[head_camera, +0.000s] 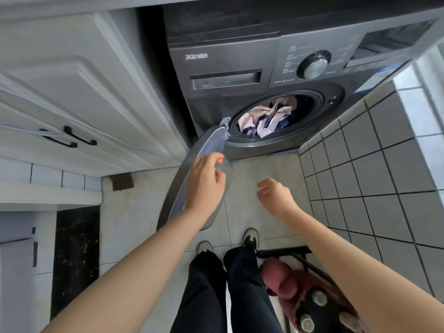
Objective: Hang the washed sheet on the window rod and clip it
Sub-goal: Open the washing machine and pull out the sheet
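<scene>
Front-loading washing machine [276, 68] with its door [211, 150] swung open toward the near left; the washed sheet [266, 117], pale pink with dark blue bands, lies bunched inside the drum and is touched by neither hand. The left hand [206, 181] hovers at the inner face of the door with fingers loosely curled; whether it touches the door cannot be told, and it grips nothing. The right hand [274, 192] hangs in the air over the tiled floor [264, 169], near the drum mouth but well apart from the sheet, fingers relaxed and holding nothing. White cabinet doors [72, 92] stand to the left and a tiled wall [384, 152] to the right; a red stool [310, 294] sits near the person's feet at the near right. The step in hand appears to be drawing the sheet out. It is best done by keeping the door fully open, reaching both hands into the drum, and gathering the cloth in a bundle so that no trailing edge drags over the floor or snags on the door hinge [225, 122]. Wet fabric will likely be heavy and limp, so a firm two-handed grasp is advisable.
</scene>
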